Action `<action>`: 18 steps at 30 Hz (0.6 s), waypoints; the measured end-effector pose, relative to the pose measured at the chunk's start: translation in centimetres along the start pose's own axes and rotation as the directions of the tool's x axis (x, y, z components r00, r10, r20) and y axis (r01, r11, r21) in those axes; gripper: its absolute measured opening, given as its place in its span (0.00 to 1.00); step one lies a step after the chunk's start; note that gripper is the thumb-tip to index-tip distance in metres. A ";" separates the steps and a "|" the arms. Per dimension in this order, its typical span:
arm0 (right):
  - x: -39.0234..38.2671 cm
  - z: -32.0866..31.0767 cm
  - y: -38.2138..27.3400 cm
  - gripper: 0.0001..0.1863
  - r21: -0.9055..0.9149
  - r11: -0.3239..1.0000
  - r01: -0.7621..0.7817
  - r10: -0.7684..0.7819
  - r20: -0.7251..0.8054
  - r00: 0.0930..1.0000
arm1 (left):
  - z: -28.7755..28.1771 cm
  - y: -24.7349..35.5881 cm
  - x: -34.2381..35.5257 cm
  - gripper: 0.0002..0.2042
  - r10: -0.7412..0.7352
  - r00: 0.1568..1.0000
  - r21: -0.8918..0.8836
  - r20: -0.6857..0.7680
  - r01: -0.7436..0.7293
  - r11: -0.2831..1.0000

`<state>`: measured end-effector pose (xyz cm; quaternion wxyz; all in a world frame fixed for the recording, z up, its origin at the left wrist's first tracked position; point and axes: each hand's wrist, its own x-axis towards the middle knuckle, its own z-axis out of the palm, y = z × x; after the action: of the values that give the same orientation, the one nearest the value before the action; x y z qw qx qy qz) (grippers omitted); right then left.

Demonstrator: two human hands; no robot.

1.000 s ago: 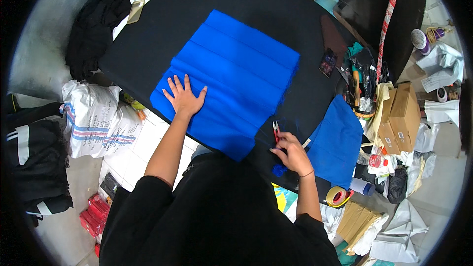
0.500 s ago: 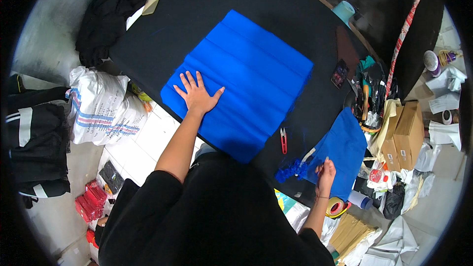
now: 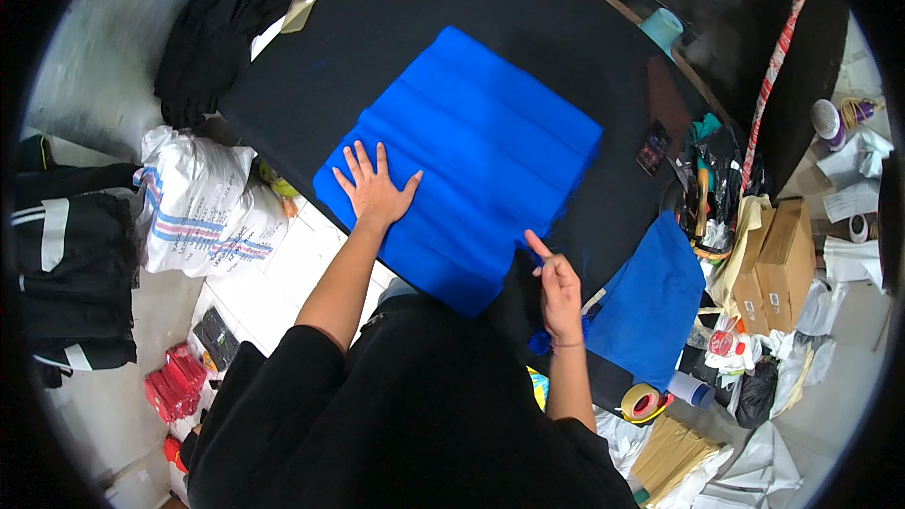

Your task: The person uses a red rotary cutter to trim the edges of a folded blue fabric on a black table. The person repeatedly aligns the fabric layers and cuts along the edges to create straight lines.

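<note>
A blue folded cloth [image 3: 471, 132] with a frayed right edge lies on the black-covered table. My left hand [image 3: 377, 196] rests flat on its left part, fingers spread. By the cloth's lower right edge is my right hand [image 3: 560, 297], its index finger stretched out toward the edge and the other fingers loosely bent. I make out nothing held in it. The spot where red thread snips lay is now covered by this hand. Close to my right wrist sits a small heap of blue thread scraps [image 3: 540, 342], partly hidden. A second blue cloth [image 3: 650, 297] lies farther right.
A tape roll [image 3: 640, 402] lies at the table's near right edge. Farther back are a phone [image 3: 652, 148], a basket of tools [image 3: 702, 198] and a teal cup [image 3: 662, 28]. Cardboard boxes [image 3: 784, 250] stand right; a white sack [image 3: 203, 203] stands left.
My right hand has moved left and away from me, from beside the thread heap to the cloth's edge, its index finger now extended. My left hand stays flat on the cloth.
</note>
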<state>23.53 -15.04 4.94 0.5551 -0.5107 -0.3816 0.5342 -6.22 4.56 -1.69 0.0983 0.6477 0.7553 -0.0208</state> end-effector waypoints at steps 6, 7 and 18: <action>-3.9 -5.5 4.8 0.10 0.504 0.861 -0.063 0.236 -0.286 0.929 | -0.1 -0.2 0.0 0.58 0.002 0.999 0.007 0.040 -0.002 1.000; -5.5 -8.3 4.2 0.09 0.444 0.895 -0.038 0.214 -0.355 0.910 | -0.5 -0.1 -0.1 0.59 -0.002 0.999 -0.002 0.053 0.002 1.000; -5.4 -3.7 -4.4 0.16 -0.988 0.093 -0.124 0.260 -0.096 0.961 | 0.0 -0.2 0.7 0.59 -0.049 0.999 -0.039 0.015 0.050 0.998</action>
<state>27.28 -20.53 9.22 -0.0172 -0.7656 -0.5966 0.2402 -6.54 5.17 -1.79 0.1155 0.6266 0.7706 -0.0130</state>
